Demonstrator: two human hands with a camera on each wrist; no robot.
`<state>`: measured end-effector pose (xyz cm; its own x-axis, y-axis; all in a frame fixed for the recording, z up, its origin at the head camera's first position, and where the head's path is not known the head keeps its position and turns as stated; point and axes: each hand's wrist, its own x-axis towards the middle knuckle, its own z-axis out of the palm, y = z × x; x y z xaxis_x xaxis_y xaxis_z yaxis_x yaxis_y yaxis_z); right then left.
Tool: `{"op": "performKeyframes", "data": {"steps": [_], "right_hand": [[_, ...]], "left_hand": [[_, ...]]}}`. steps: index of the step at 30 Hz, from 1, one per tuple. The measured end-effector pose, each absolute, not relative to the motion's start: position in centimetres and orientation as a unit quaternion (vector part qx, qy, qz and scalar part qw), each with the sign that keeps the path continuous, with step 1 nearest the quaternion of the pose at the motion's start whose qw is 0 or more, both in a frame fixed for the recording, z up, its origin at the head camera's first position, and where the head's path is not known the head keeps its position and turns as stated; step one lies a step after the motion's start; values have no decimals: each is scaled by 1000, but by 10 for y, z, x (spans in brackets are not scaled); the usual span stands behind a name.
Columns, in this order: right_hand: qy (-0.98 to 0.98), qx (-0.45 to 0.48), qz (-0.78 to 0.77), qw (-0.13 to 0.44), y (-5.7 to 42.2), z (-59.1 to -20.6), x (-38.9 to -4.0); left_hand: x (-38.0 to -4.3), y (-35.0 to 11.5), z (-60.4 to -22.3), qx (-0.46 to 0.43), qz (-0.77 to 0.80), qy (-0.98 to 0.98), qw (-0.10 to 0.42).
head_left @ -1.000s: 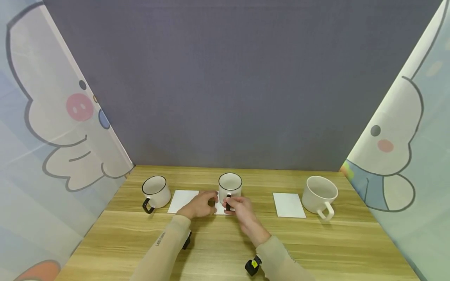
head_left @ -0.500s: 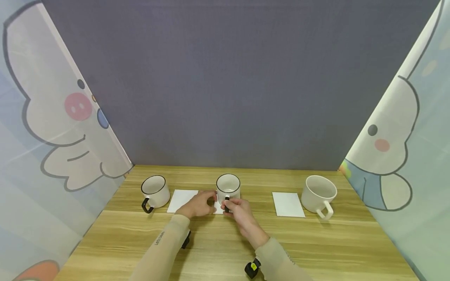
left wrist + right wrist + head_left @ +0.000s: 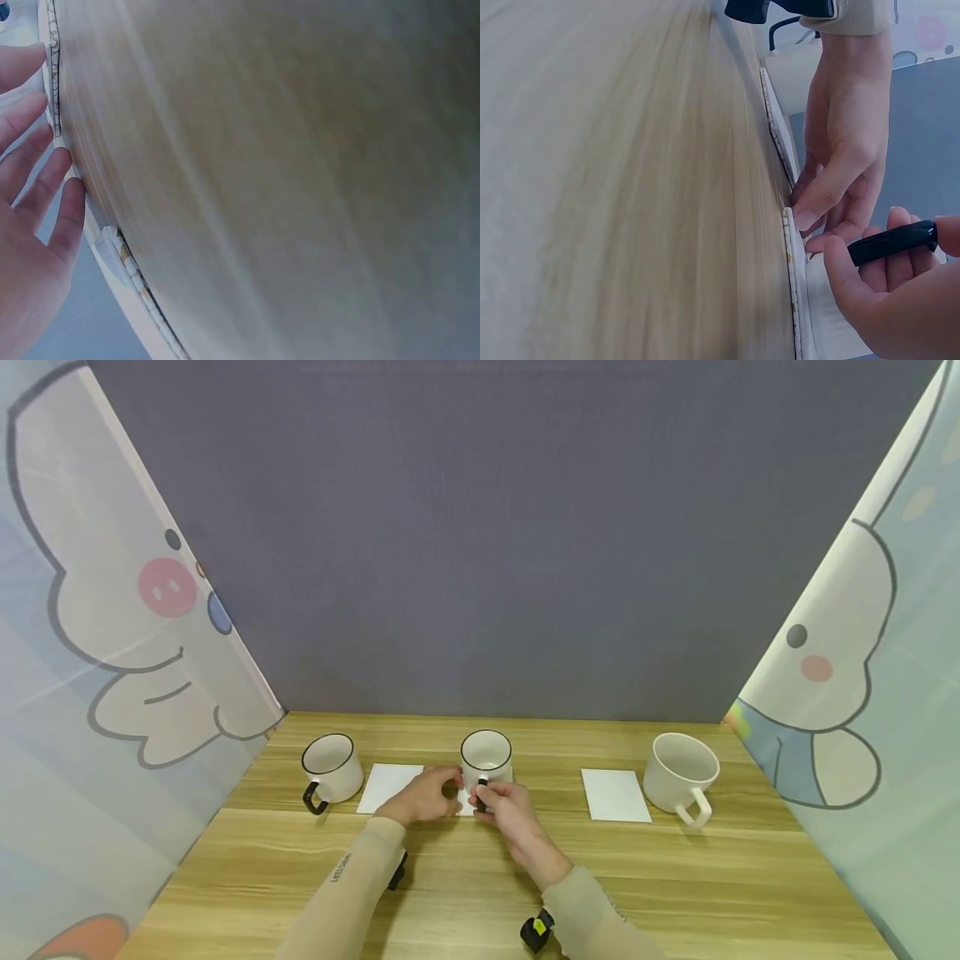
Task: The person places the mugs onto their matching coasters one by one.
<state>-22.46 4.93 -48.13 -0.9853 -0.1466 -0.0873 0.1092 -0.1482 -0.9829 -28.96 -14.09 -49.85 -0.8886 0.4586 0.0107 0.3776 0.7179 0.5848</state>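
Note:
In the middle of the table, a white mug with a black rim stands upright on a white square coaster. My right hand pinches its black handle between thumb and fingers. On the left side of that coaster, my left hand rests with thumb and fingers apart and loosely bent. Its fingertips touch the coaster's edge, and the right wrist view puts its thumb at the coaster's corner. The left wrist view has the left hand's fingers spread along the coaster edges. Hands and mug hide much of the coaster.
Another black-rimmed white mug stands at the left, beside a white coaster. At the right, a plain cream mug stands beside a third coaster. A grey panel closes off the back of the wooden table.
The middle mug has shifted slightly left and its handle has turned a little left with my right hand. My left hand stays by the coaster.

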Motion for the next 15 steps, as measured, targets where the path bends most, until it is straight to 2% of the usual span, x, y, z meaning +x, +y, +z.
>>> {"op": "performKeyframes", "data": {"steps": [15], "right_hand": [[660, -16, -747, 84, 52, -484, -226]], "left_hand": [[-290, -142, -498, 218, 311, 922, 80]]}}
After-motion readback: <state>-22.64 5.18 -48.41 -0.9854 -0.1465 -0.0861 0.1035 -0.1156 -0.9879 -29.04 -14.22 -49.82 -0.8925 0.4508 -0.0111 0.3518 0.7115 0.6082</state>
